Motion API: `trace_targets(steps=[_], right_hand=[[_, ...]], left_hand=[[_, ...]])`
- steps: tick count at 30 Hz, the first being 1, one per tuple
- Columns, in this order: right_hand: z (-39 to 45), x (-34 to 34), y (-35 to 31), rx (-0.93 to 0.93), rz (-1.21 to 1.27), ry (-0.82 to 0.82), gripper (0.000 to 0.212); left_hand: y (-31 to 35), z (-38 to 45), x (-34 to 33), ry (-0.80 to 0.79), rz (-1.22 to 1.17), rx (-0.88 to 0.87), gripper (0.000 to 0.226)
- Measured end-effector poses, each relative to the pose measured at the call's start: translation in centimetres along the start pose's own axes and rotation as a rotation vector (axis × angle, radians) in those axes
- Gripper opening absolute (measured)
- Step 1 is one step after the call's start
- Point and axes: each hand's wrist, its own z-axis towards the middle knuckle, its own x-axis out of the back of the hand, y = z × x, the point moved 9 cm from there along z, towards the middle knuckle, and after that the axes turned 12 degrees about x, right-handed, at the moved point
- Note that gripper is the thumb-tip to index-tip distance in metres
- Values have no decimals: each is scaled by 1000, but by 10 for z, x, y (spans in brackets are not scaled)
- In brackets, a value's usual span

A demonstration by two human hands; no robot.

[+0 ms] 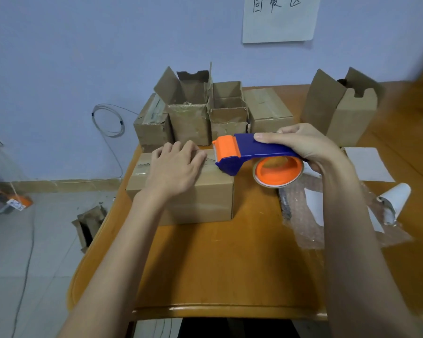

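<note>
I found the box (pixel 200 203) on the surface (pixel 217 264): light, stiff cardboard, likely to dent at the flaps. My left hand (pixel 174 167) pressed its top, fingers straight. My right hand's (pixel 310 147) fingers were clamped on the tape dispenser (pixel 249 152), hard plastic, best held by the handle, its nose at the box's upper right edge.

Bare tabletop (pixel 205 264) nearside; box row (pixel 213 111) behind.
</note>
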Motion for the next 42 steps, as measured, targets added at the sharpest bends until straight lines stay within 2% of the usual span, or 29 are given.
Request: trace_targets(steps=[8,13,17,20,23,32,36,42], right_hand=[[-15,19,31,-54,54,43,48],[-23,22,50,-131,218,51,66],[-30,36,66,-176,262,69,64],[-29,38,62,-146,170,78,61],[-24,29,45,-56,4,97,46],[-51,23,-51,329,-579,377,50],[-62,9,-49,370,-826,471,51],[-60,12,-5,353,-703,771,41]], left_hand=[[0,3,-4,-54,39,3,35],[1,4,-4,-47,30,-13,34],[1,5,-2,-42,21,-26,34],[3,5,-3,-41,30,-28,33],[2,6,-4,-41,26,-22,34],[3,5,-4,-48,29,-7,33],[2,4,-4,-48,31,-2,32],[2,3,-3,-27,-8,-27,35]])
